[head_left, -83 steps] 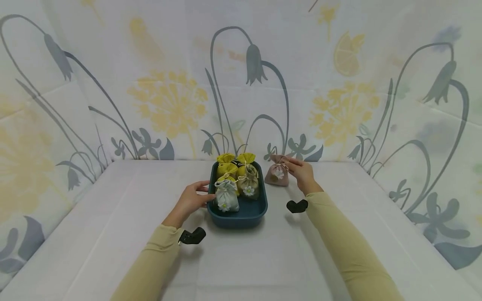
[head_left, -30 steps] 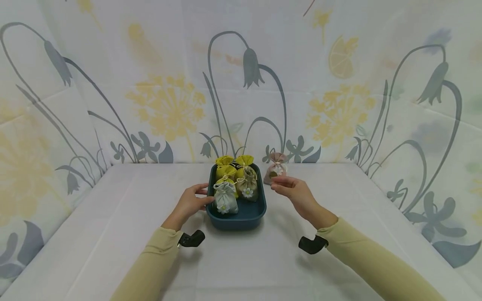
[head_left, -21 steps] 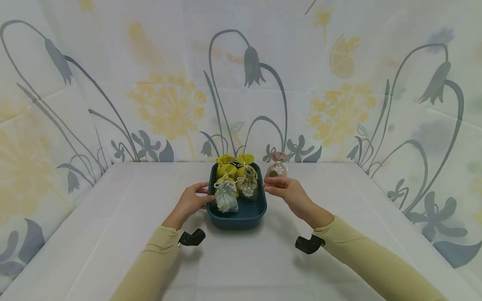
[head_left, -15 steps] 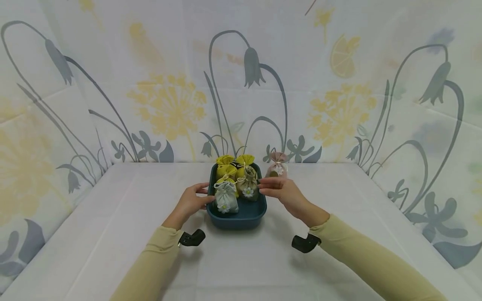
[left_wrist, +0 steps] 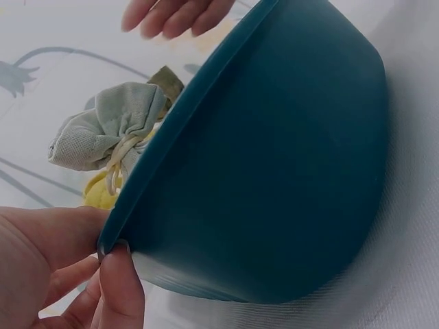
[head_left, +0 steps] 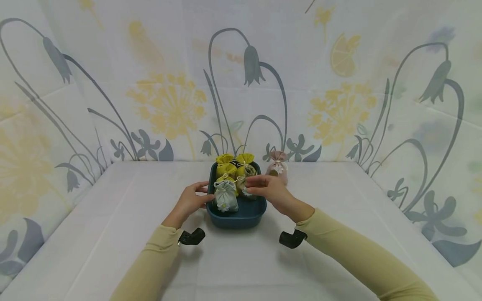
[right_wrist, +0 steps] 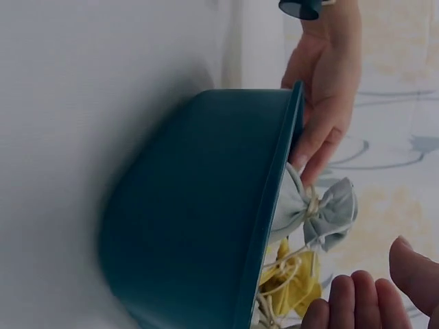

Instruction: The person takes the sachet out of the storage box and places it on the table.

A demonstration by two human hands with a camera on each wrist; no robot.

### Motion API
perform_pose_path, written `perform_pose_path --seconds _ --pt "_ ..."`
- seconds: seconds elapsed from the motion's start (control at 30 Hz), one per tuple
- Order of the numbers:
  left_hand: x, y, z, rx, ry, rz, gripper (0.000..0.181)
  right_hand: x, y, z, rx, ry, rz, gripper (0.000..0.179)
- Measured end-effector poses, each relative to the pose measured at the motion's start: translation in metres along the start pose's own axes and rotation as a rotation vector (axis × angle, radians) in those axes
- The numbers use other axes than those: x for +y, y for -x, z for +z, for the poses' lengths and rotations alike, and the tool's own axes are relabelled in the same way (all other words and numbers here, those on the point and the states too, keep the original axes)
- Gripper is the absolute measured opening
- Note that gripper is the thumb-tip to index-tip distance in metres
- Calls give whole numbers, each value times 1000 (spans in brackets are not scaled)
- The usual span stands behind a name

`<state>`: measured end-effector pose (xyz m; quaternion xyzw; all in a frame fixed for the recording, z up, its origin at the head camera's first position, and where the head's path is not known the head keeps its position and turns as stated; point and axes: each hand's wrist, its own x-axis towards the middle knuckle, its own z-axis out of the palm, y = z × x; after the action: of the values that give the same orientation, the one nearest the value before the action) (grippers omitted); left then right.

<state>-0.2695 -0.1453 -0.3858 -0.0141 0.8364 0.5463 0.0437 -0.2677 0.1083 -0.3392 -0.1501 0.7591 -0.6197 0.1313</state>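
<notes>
A dark blue plastic tub (head_left: 241, 221) on the table holds small drawstring pouches. My left hand (head_left: 190, 201) pinches the tub's left rim between thumb and fingers, plainest in the left wrist view. Over the tub's right side is my right hand (head_left: 273, 193), thumb apart from its loosely extended fingers, holding nothing. It partly hides an olive-beige pouch (head_left: 250, 170) with a white flower. At front left in the tub stands a pale grey-green pouch (head_left: 226, 194), also flowered. Yellow pouches (head_left: 225, 169) fill the back. A pink pouch (head_left: 278, 161) stands outside, right of the tub.
A white cloth covers the table (head_left: 150, 184). Behind and at both sides hangs a floral-print curtain (head_left: 241, 100). Each wrist carries a small black camera (head_left: 192, 237).
My right hand has let go of the pink pouch, drawn back toward me, then moved left over the tub. The pink pouch stays standing on the table. My left hand keeps its grip.
</notes>
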Motion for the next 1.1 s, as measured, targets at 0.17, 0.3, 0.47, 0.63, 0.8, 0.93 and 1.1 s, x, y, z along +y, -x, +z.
perform_pose_path --seconds 0.17,0.3,0.47,0.63,0.8,0.93,1.1 --pt "1 0 0 -8 3 8 56 -3 -7 7 -2 1 4 38" --pt "2 -1 1 -6 -3 6 56 -4 -15 13 5 34 22 39" --pt "2 -1 2 -7 -2 1 56 -5 -21 17 4 70 44 41" --pt "2 -1 2 -10 3 4 56 -10 -23 21 -17 91 50 41" --pt "1 -2 2 -5 8 16 56 -9 -32 24 -30 130 54 42" --pt "-1 -2 0 -3 3 26 56 -8 -39 27 -65 180 64 41" --pt "-2 -2 -1 -5 -4 21 56 -8 -45 32 -121 227 79 39"
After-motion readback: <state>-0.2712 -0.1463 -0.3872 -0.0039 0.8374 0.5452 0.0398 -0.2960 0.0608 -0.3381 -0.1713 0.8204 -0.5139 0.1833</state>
